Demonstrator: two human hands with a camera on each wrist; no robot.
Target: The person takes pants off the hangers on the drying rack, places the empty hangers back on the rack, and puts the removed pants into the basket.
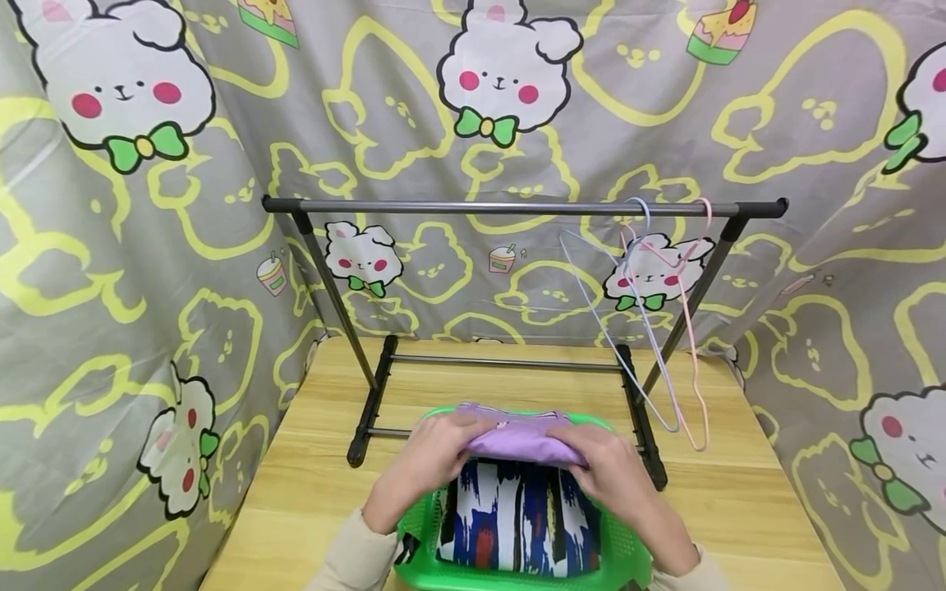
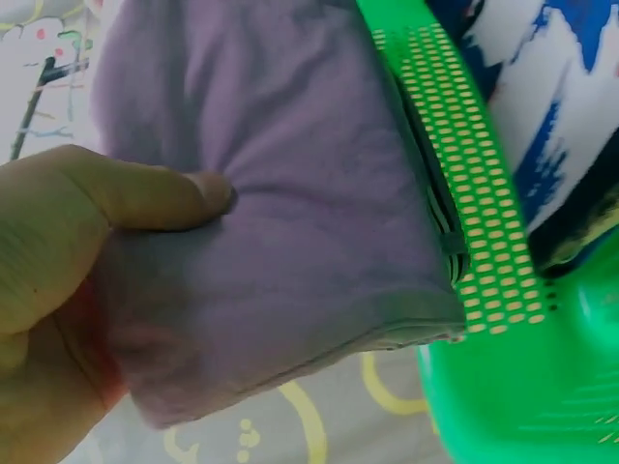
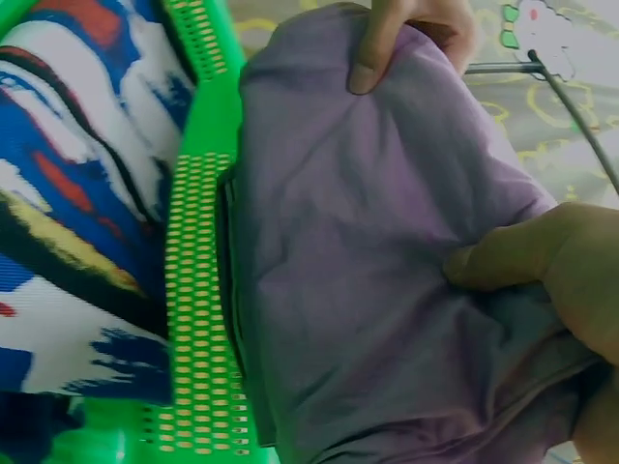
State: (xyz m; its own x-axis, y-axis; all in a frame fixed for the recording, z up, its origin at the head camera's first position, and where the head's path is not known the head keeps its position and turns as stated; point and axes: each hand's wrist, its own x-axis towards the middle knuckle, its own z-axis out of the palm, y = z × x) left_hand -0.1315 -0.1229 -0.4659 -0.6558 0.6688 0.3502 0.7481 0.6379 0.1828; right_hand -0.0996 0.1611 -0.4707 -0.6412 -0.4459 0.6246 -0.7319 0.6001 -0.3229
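Note:
A folded purple garment (image 1: 521,437) is held up over the far side of a green plastic basket (image 1: 429,566). My left hand (image 1: 441,447) grips its left end; in the left wrist view the thumb (image 2: 174,198) presses on top of the cloth. At the other end my right hand (image 1: 609,464) pinches it, thumb (image 3: 513,256) on the upper face and the other fingers mostly hidden. Inside the basket lies a folded cloth (image 1: 517,517) patterned in blue, white, black and red, just below the purple garment.
Behind the basket a metal clothes rack (image 1: 458,208) stands on the wooden table (image 1: 296,492). A blue hanger (image 1: 591,287) and a pink hanger (image 1: 691,328) hang at its right end. Rabbit-print curtains (image 1: 414,98) enclose the table at the back and sides.

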